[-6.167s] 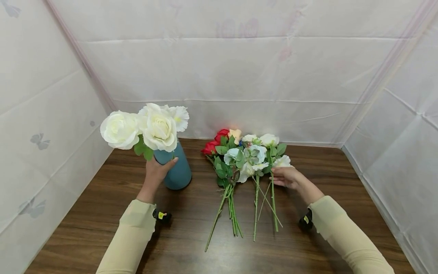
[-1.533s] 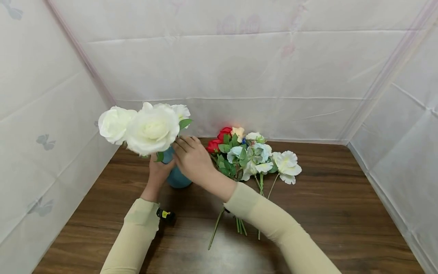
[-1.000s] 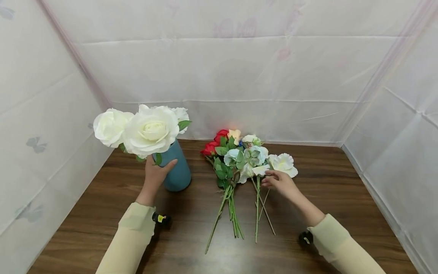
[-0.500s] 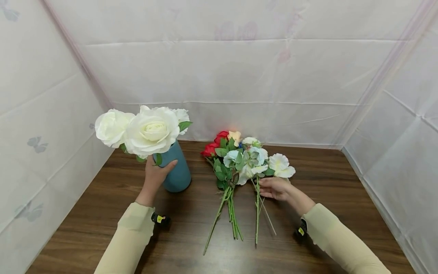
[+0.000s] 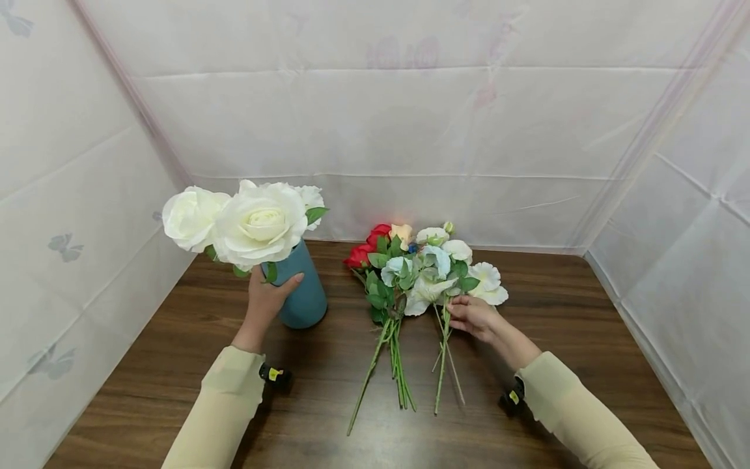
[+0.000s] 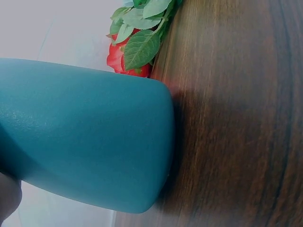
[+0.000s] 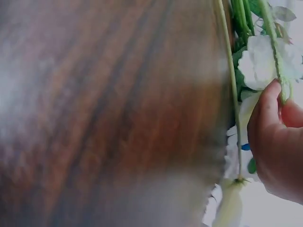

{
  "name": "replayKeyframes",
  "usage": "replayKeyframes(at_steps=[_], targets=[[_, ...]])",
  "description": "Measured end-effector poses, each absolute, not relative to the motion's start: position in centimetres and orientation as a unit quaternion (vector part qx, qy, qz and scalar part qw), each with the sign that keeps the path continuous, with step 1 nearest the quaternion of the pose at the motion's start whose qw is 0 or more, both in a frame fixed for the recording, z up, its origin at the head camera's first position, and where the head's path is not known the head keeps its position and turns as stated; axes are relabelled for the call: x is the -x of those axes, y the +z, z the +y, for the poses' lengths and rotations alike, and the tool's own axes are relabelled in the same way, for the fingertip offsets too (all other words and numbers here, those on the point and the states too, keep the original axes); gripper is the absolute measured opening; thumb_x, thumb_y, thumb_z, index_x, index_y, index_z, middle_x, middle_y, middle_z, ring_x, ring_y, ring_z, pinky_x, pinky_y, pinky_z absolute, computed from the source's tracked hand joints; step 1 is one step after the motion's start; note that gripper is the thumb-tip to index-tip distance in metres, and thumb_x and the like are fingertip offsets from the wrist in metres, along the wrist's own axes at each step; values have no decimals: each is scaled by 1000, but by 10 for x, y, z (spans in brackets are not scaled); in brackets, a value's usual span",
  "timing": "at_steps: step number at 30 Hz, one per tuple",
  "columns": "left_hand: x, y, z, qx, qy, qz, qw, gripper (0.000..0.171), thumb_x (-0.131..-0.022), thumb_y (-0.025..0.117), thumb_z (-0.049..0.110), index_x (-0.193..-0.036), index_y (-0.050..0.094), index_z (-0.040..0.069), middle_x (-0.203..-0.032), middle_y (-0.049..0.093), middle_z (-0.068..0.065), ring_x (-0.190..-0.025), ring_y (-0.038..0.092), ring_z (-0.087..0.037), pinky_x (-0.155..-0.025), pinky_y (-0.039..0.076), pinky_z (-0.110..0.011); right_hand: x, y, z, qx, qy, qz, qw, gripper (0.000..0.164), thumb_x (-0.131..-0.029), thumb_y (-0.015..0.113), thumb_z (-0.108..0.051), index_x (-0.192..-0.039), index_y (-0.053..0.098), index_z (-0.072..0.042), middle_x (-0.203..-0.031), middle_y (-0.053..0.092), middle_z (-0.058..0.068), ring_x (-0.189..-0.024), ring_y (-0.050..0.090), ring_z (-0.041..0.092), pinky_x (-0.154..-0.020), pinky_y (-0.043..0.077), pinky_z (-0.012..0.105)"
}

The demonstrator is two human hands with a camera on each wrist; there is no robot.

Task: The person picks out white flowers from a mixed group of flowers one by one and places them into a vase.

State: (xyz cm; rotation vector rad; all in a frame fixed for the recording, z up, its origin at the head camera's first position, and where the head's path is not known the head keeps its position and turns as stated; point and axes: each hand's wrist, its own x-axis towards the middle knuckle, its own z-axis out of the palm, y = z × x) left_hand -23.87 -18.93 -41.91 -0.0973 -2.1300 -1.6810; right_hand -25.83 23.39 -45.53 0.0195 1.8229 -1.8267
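My left hand (image 5: 271, 296) grips the blue vase (image 5: 306, 293), thumb along its side. The vase stands on the table, its lower body filling much of the left wrist view. Large white roses (image 5: 262, 223) and another white bloom rise from its mouth, which they hide. My right hand (image 5: 477, 318) pinches a green stem (image 7: 274, 52) between thumb and fingers, just below the blooms on the pile's right side. White blooms (image 5: 457, 250) and pale blue ones (image 5: 436, 260) crowd above that hand. A broad white flower (image 5: 487, 284) lies behind its knuckles.
Red roses (image 5: 359, 255) and a peach rose (image 5: 402, 234) lie at the pile's back left, their green stems (image 5: 398, 371) pointing toward the front of the dark wooden table (image 5: 328, 404). Pale cloth walls (image 5: 351, 130) enclose the table at the back and sides.
A white rose went into the vase earlier, and my right hand came back to the pile. Over the last half second it has taken hold of a green stem, shifting the blooms above. The left hand keeps its grip.
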Motion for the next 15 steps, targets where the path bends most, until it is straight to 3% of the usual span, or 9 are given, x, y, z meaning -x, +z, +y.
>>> replayKeyframes(at_steps=[6, 11, 15], targets=[[237, -420, -189, 38, -614, -758, 215, 86, -86, 72, -7, -158, 27, 8, -155, 40, -2, -137, 38, 2, -121, 31, -29, 252, -433, 243, 25, -654, 722, 227, 9, -104, 50, -6, -98, 56, -6, -84, 56, -8, -76, 57, 3, -71, 56, 17], [236, -418, -189, 31, -615, -760, 209, 85, -87, 71, -7, -158, 28, 8, -154, 40, 3, -138, 37, 4, -123, 31, -30, 249, -413, 254, 36, -636, 746, 195, 4, -105, 49, -5, -103, 52, -2, -84, 56, -11, -77, 57, 0, -75, 57, 20], [236, -418, -188, 38, -615, -759, 210, 84, -87, 71, -7, -158, 29, 7, -152, 41, 4, -137, 38, 3, -123, 31, -31, 246, -399, 262, 45, -602, 779, 170, 12, -106, 49, -4, -108, 51, 8, -86, 58, -7, -76, 60, -2, -76, 60, 20]])
